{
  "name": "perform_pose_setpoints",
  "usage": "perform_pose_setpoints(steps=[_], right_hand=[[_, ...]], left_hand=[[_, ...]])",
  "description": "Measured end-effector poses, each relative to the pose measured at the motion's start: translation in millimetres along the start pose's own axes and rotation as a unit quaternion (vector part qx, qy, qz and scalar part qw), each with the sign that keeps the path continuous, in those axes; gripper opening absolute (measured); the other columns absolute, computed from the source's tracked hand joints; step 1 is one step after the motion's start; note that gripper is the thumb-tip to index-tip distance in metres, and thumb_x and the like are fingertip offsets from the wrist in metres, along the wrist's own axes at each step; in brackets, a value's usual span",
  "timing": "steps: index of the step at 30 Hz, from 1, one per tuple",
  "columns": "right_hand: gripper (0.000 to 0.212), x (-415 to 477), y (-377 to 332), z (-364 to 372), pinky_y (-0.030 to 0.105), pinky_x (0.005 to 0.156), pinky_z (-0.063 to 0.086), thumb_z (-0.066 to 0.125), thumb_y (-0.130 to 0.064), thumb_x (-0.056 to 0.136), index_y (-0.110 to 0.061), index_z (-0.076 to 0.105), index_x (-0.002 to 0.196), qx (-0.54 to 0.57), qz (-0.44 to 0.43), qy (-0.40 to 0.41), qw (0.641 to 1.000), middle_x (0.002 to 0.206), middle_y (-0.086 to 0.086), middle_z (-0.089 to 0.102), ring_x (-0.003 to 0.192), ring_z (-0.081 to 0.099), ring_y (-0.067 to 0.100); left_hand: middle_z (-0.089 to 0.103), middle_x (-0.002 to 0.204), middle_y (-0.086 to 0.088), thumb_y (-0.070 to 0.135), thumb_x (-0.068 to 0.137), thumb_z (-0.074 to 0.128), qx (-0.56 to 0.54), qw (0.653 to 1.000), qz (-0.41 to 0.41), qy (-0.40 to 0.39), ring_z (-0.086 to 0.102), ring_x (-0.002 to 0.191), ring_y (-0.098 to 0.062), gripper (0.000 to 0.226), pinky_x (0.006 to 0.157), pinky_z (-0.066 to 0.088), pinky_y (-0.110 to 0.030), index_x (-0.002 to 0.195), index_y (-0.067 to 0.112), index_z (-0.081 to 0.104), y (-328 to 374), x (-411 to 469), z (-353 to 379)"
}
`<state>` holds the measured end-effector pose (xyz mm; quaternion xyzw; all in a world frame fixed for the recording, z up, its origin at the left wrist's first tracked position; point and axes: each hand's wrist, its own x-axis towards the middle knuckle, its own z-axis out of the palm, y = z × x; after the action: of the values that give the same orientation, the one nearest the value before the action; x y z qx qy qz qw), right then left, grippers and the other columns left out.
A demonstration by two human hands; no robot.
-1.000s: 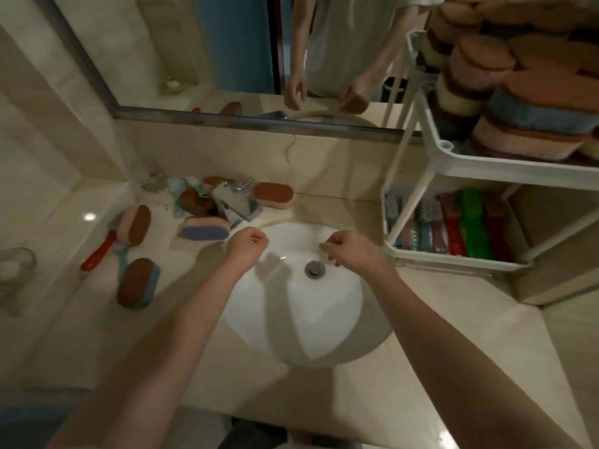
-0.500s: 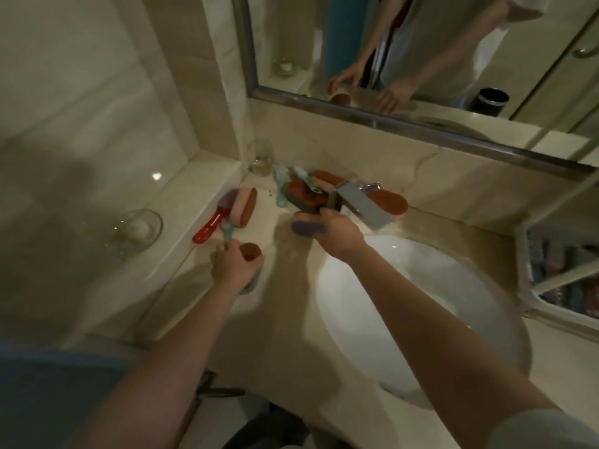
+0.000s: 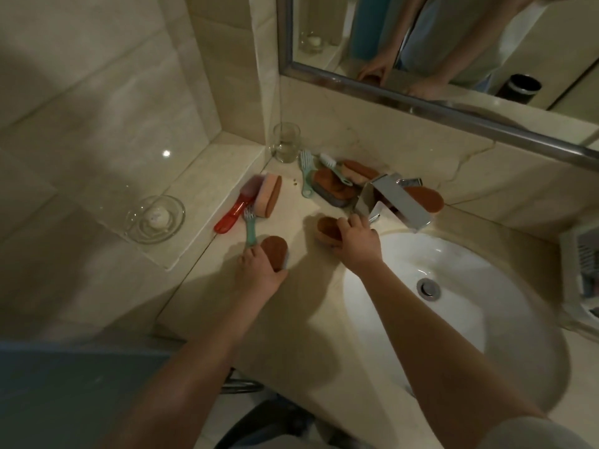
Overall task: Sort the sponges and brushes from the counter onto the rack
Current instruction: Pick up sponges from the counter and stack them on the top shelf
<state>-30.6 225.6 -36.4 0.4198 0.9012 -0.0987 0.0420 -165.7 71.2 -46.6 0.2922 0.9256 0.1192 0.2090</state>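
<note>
Both hands have swung left off the basin point(image 3: 470, 335): left hand point(image 3: 259, 272) grips a brown-topped sponge point(image 3: 275, 249) on the counter point(image 3: 311, 322), right hand point(image 3: 358, 243) clutches a second sponge point(image 3: 328, 229) (just beside the faucet point(image 3: 395, 200)).

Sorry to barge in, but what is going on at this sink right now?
A person is clearing a bathroom counter. The left hand grips a brown-topped sponge beside a teal brush, and the right hand grips a second sponge in front of the tap. Both sponges appear to be on the counter. Other sponges and brushes lie by the wall; the rack shows at the right edge.
</note>
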Motion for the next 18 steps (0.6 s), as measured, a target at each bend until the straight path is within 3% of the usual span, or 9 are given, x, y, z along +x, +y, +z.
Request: perform_pose_setpoints(steps=[6, 9, 12, 15, 18], right_hand=[[0.048, -6, 5, 14, 0.045, 0.104, 0.037, 0.057, -0.026, 0.088, -0.024, 0.041, 0.133, 0.046, 0.01, -0.015, 0.999, 0.136, 0.008, 0.044, 0.125, 0.04, 0.032], [0.047, 0, 8, 5, 0.042, 0.096, 0.042, 0.06, -0.035, 0.086, -0.027, 0.043, 0.129, 0.026, -0.01, -0.035, 0.999, 0.127, 0.006, 0.051, 0.116, 0.047, 0.029], [0.048, -1, 5, -9, 0.037, 0.087, 0.048, 0.066, -0.046, 0.081, -0.025, 0.049, 0.121, 0.126, 0.014, 0.013, 0.992, 0.117, 0.001, 0.052, 0.105, 0.05, 0.024], [0.04, -8, 4, -27, 0.032, 0.074, 0.049, 0.076, -0.042, 0.069, -0.022, 0.055, 0.097, 0.324, 0.097, 0.078, 0.938, 0.102, 0.002, 0.052, 0.086, 0.053, 0.02], [0.037, -20, 11, -58, 0.035, 0.064, 0.05, 0.077, -0.033, 0.057, -0.025, 0.052, 0.082, 0.5, 0.153, 0.141, 0.841, 0.09, 0.008, 0.057, 0.074, 0.055, 0.022]], left_hand=[[0.043, 0.134, -0.014, 0.044, 0.077, 0.068, 0.012, 1.0, -0.004, -0.017, 0.045, 0.119, -0.03, 0.08, 0.097, 0.045, -0.04, 0.137, 0.002, 0.034, 0, 3, -3], [0.047, 0.129, -0.013, 0.045, 0.077, 0.067, -0.001, 1.0, 0.002, 0.0, 0.048, 0.116, -0.03, 0.075, 0.095, 0.047, -0.04, 0.134, 0.004, 0.039, 2, 1, -9], [0.052, 0.122, -0.012, 0.043, 0.075, 0.068, -0.084, 0.996, 0.016, 0.011, 0.052, 0.112, -0.03, 0.065, 0.09, 0.049, -0.038, 0.125, 0.008, 0.047, 12, -1, -16], [0.06, 0.113, -0.003, 0.04, 0.071, 0.073, -0.21, 0.977, 0.042, 0.005, 0.059, 0.105, -0.023, 0.058, 0.082, 0.049, -0.032, 0.119, 0.016, 0.053, 36, 0, -29], [0.061, 0.106, 0.0, 0.037, 0.069, 0.075, -0.266, 0.962, 0.062, 0.004, 0.059, 0.096, -0.019, 0.055, 0.076, 0.045, -0.028, 0.116, 0.014, 0.055, 70, 0, -46]])
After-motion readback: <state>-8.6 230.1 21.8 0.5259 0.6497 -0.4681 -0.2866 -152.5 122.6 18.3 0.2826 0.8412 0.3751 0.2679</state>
